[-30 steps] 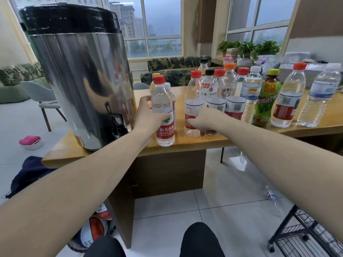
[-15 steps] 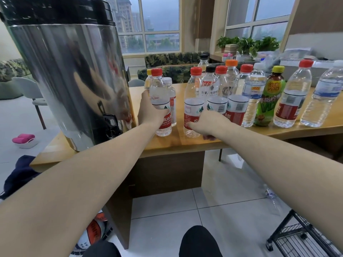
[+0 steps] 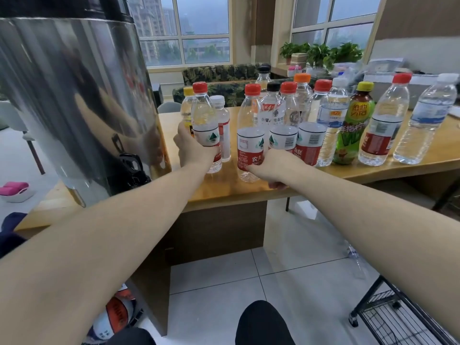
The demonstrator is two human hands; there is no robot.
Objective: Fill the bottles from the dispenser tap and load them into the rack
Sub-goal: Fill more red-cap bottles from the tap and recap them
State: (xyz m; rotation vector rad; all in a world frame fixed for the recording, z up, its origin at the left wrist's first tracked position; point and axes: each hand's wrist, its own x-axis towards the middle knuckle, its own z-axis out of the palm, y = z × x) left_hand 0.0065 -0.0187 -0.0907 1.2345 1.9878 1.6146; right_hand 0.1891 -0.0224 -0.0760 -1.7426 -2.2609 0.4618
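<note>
A big steel dispenser (image 3: 74, 100) stands on the left of the wooden table (image 3: 249, 192), its black tap (image 3: 132, 168) low on the front. My left hand (image 3: 194, 150) grips a clear red-capped bottle (image 3: 205, 120) standing upright just right of the tap. My right hand (image 3: 271, 168) wraps the base of a second red-capped bottle (image 3: 250, 138), also upright on the table. Behind and to the right stand several more capped bottles (image 3: 308, 125). The black wire rack (image 3: 388, 319) sits on the floor at the lower right.
A green drink bottle (image 3: 353, 125) and two tall clear bottles (image 3: 433, 115) stand further right along the table. On the floor lie a ball (image 3: 117, 312), a dark bag (image 3: 10, 235) and a pink item in a white tray (image 3: 15, 190). My knee (image 3: 263, 324) shows at the bottom.
The view has moved closer to the table and dispenser. My left hand set its bottle back among the others, further from the table's front edge. My right hand stays on its bottle.
</note>
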